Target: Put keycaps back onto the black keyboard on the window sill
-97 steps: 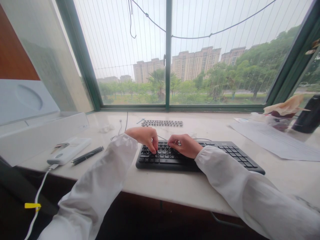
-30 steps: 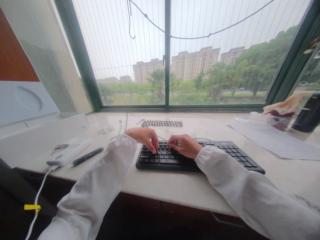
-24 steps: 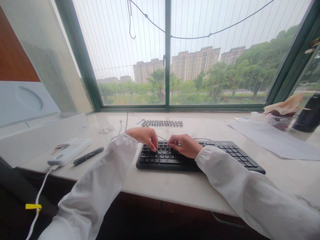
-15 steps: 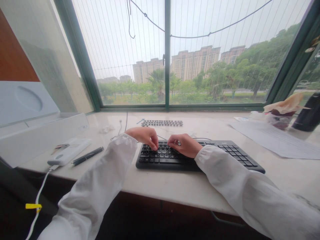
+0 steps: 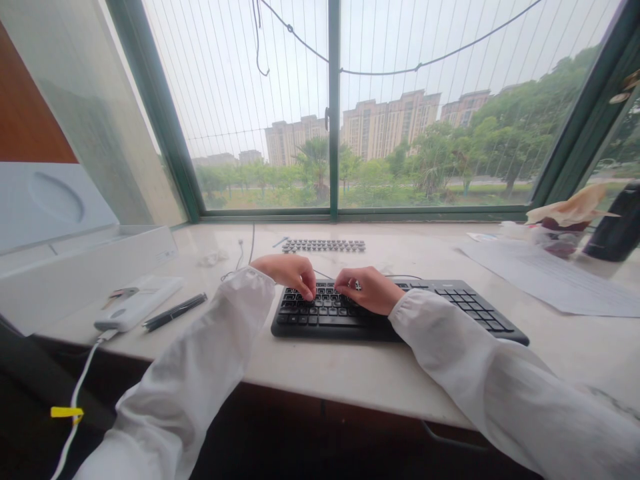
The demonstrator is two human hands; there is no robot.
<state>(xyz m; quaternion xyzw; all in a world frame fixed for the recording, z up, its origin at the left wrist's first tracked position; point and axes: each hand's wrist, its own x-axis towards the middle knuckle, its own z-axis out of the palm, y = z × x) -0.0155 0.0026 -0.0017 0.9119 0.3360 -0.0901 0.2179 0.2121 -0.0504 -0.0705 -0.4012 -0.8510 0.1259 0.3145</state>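
Observation:
A black keyboard (image 5: 345,321) lies on the pale desktop. Many keys in its letter area look like bare sockets without caps, while the bottom row and number pad have theirs. Over the left letter keys, my left hand (image 5: 293,272) points down, thumb and fingers drawn together at the key surface. My right hand (image 5: 373,290) is curled above the middle letter keys, fingertips pinched close to the left hand. Whatever lies between either hand's fingertips is hidden. Behind the keyboard, small loose keycaps (image 5: 324,246) stand in rows.
To the left are a black pen (image 5: 175,312), a white power bank (image 5: 143,303) with a cable and a key on it, and a white box (image 5: 90,273). Paper sheets (image 5: 555,277) and a dark bottle (image 5: 616,223) occupy the right. A window runs behind the desk.
Both hands keep nearly the same pose and place over the keyboard. Only a very slight shift of the whole view shows.

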